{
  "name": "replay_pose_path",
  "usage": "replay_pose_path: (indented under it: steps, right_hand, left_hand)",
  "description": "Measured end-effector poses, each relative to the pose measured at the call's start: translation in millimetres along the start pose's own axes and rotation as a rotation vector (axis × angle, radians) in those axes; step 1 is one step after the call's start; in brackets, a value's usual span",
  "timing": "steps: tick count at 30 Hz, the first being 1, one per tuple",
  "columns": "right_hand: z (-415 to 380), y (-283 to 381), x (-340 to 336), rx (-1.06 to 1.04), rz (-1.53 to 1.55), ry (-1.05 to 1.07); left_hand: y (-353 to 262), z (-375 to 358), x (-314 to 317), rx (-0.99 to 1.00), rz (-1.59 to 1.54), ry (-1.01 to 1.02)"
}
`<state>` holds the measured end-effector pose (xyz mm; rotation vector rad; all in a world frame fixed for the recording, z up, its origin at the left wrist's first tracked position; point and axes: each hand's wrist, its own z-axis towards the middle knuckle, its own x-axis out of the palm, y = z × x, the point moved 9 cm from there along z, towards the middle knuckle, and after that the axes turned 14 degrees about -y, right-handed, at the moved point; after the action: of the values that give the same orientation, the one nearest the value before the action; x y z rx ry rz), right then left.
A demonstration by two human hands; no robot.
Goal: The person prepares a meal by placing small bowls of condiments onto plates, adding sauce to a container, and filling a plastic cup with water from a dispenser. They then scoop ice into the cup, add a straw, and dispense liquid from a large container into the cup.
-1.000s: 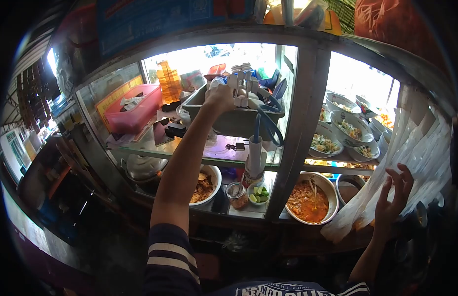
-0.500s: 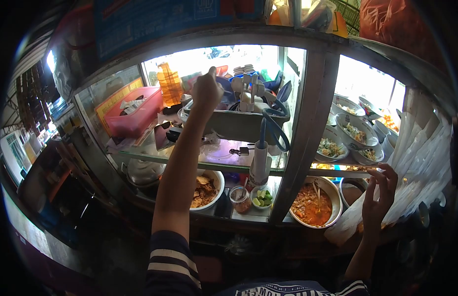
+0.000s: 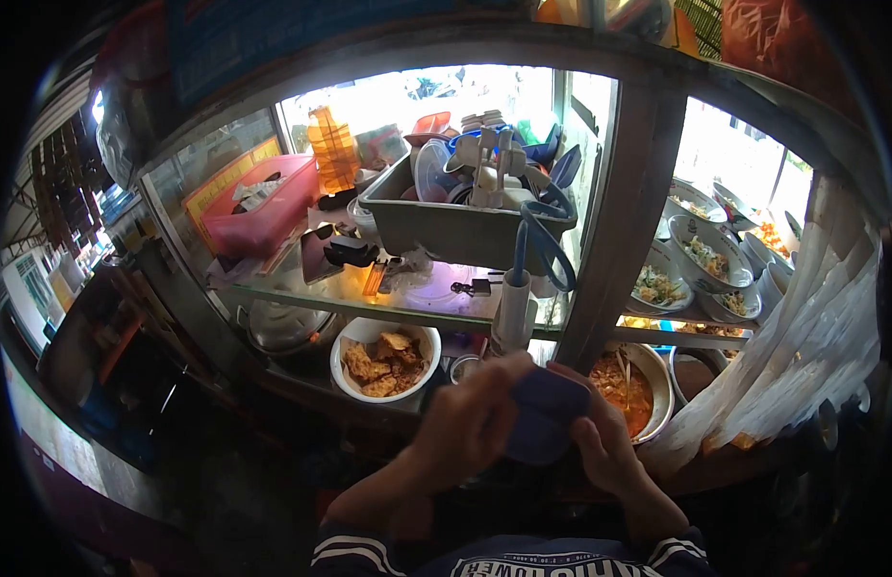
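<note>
Low in front of my body, a dark blue plastic dish [image 3: 542, 423] with rounded edges is held between my two hands, slightly blurred. My left hand [image 3: 470, 418] is closed at its left edge, with the fingers curled and smeared by motion. Gripping the other side is my right hand [image 3: 607, 442], its thumb over the near face and the fingers behind. Beyond the hands stands a pot of red-orange stew [image 3: 627, 389] with a spoon, partly covered by the right hand. A white bowl of fried food [image 3: 388, 361] lies to the left of them.
On the glass shelf stand a grey tub [image 3: 455, 231] full of plastic dishes and utensils, a pink container [image 3: 258, 216] and an orange bottle [image 3: 330, 154]. Bowls of food [image 3: 705, 255] are stacked at the right, beside a hanging plastic sheet [image 3: 782, 337]. A wooden post [image 3: 624, 202] divides the case.
My left hand has come down from the grey tub to in front of my body with the blue dish. My right hand has moved left and now grips the dish too.
</note>
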<state>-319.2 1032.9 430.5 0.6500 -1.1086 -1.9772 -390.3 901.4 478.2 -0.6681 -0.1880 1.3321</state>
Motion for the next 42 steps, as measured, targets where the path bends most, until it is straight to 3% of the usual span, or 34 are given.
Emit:
replay_pose_path:
  steps: [2,4,5,7,8,9,10,11,13,14,15,16,18,22,33,39,42]
  right_hand:
    - [-6.7,-8.0,2.1,0.054,0.102,-0.008]
    - [-10.3,-14.5,-13.0,0.052,-0.088,-0.025]
    - [-13.1,-21.4,-20.7,0.050,-0.085,-0.026]
    - [-20.5,-42.1,-59.7,0.105,-0.057,-0.247]
    - [-24.9,-46.1,-70.8,0.108,-0.062,-0.258]
    - [-30.7,-49.5,-88.7,0.110,-0.120,-0.338]
    - [-39.3,-51.9,-108.1,0.122,-0.182,-0.429]
    - [-48.7,-60.7,-125.2,0.166,-0.219,-0.490]
    - [-70.0,-76.9,-158.4,0.205,-0.295,-0.599]
    - [-79.2,-77.7,-171.1,0.227,-0.304,-0.633]
    - [-88.4,-75.3,-185.7,0.213,-0.377,-0.674]
    - [-100.4,-73.3,-198.8,0.198,-0.450,-0.709]
    - [-130.3,-77.5,-223.8,0.239,-0.448,-0.832]
    - [-175.5,-82.3,-259.4,0.339,-0.486,-1.006]
    - [-163.6,-104.2,-253.9,0.327,-0.656,-0.882]
    - [-185.1,-136.8,-261.3,0.377,-0.636,-0.882]
    - [-206.8,-183.0,-265.8,0.520,-0.624,-0.812]
  left_hand:
    - [-1.2,-9.7,9.6,-0.001,0.001,0.080]
    - [26.1,-9.6,12.3,-0.341,-0.068,0.284]
    - [17.6,18.0,-15.6,-0.028,-0.007,0.100]
    - [48.9,74.9,-69.8,0.070,0.198,-0.252]
    - [79.1,114.4,-91.1,-0.015,0.272,-0.277]
    - [109.3,151.1,-107.5,0.031,0.331,-0.351]
    - [135.6,188.5,-109.9,0.179,0.470,-0.336]
    - [174.1,221.2,-107.7,0.268,0.420,-0.307]
    - [253.0,283.1,-86.6,0.350,0.458,-0.162]
    - [282.5,300.6,-72.5,0.210,0.452,-0.098]
    - [271.9,300.7,-55.5,0.292,0.514,-0.018]
    - [322.2,320.7,-50.2,0.334,0.598,0.096]
    - [350.4,326.4,-37.7,0.192,0.733,0.248]
    - [368.5,339.6,-32.4,0.156,0.806,0.337]
    - [368.5,352.5,-48.1,0.146,0.749,0.294]
    - [350.5,372.9,-86.1,0.181,0.560,0.134]
    - [338.8,372.2,-117.5,0.137,0.275,-0.017]
